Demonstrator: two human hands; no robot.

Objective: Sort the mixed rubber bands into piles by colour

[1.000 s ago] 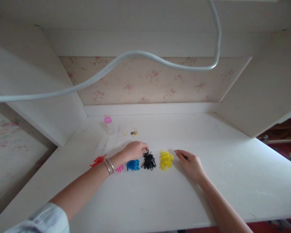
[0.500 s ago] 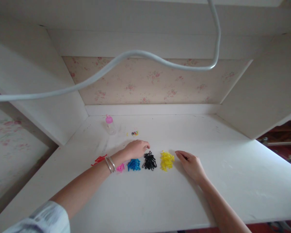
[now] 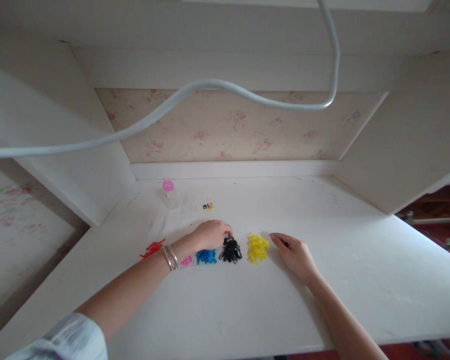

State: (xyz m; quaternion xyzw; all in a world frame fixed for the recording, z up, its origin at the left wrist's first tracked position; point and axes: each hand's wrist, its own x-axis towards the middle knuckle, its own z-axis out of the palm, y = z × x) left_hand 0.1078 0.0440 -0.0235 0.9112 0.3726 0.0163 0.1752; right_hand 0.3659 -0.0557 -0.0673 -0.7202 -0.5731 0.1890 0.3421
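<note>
My left hand (image 3: 212,234) reaches across with its fingers curled down onto the far edge of a pile of black rubber bands (image 3: 231,251). Its fingertips touch the pile; what they pinch is hidden. My right hand (image 3: 293,252) rests on the table with thumb and fingers pressed together, just right of a pile of yellow rubber bands (image 3: 257,248). Anything in that pinch is too small to make out. Blue bands (image 3: 206,257), partly covered pink bands (image 3: 186,261) and red bands (image 3: 152,248) lie in a row to the left, near my left wrist.
Farther back on the white table (image 3: 225,310) stands a small clear bottle with a pink top (image 3: 168,192). Right of it lies a little heap of mixed bands (image 3: 208,206). A white cable (image 3: 210,84) crosses the upper view. White side panels flank the table.
My left hand has lowered slightly, bringing its fingertips onto the far edge of the black bands. My right hand stays beside the yellow pile.
</note>
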